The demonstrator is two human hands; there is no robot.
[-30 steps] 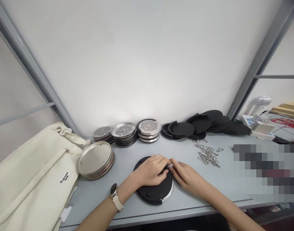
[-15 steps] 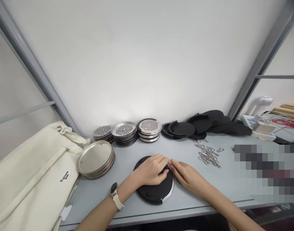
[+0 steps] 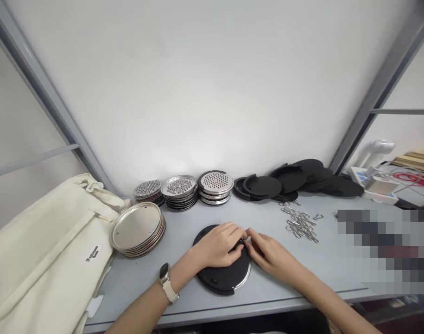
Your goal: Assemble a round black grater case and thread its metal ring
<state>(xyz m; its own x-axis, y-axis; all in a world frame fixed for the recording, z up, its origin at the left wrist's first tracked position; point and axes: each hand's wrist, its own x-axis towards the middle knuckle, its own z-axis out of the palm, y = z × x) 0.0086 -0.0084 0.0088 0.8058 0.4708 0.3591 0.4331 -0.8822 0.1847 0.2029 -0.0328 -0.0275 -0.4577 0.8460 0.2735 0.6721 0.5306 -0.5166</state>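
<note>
- Clock directions, with 12 on the far side: the left hand (image 3: 218, 248) is draped over the top, fingers bent together toward the upper-right edge, thumb apart from them.
- The right hand (image 3: 267, 253) comes in from 4 o'clock, thumb and index tips close together right by the left fingertips. Can't honestly tell if either is pinching anything; there's a tiny shiny bit in between, too small to make out.
- What they're on is a black round cover (image 3: 227, 276), lying flat, with a bright metal rim (image 3: 247, 275) peeking out from about 3 to 5 on its face.
- Key bit imo: both sets of fingertips meet around 1 to 2 on that face, so most of the cover sits toward 8 from them. It's round, so no long axis to line up. Left is the nearer hand, right on top; the right one only works the edge.
- Further out from the fingertips: loose silver carabiner-style clips (image 3: 300, 223) between 2 and 3, a pile of black covers (image 3: 262, 187) roughly at 1, perforated grater plates (image 3: 216, 181) at 11, ridged grater discs (image 3: 179, 186) at 10, plain metal discs (image 3: 137, 227) just past 9.
</note>
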